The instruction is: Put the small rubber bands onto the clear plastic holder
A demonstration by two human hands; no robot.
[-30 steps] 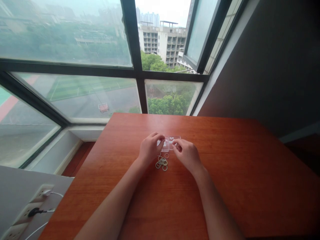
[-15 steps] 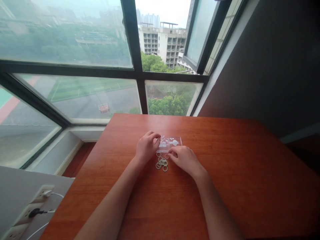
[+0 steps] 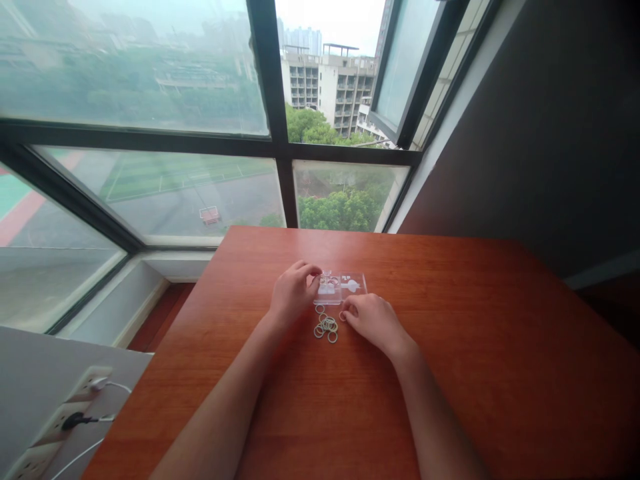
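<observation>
A clear plastic box point(image 3: 361, 285) with white markings lies on the table; a few rings show inside its left part. My left hand point(image 3: 293, 291) is at the box's left end, thumb and fingers closed on its edge. My right hand point(image 3: 374, 320) is just in front of the box's right part, with thumb and forefinger pinching a small pale ring point(image 3: 342, 316) at the tabletop. To the left of that hand lies a loose pile of several pale green rings point(image 3: 327, 325), and one single ring point(image 3: 320, 309) sits between the pile and the box.
The reddish-brown wooden table point(image 3: 480, 347) reaches a window with dark frames point(image 3: 200, 143) at its far edge. A dark wall point(image 3: 540, 147) rises on the right. Low on the left wall are sockets point(image 3: 63, 423) with plugs and white cables.
My right hand has closed on the ring near the box and drawn it slightly to the right, away from the pile. My left hand stays at the box.
</observation>
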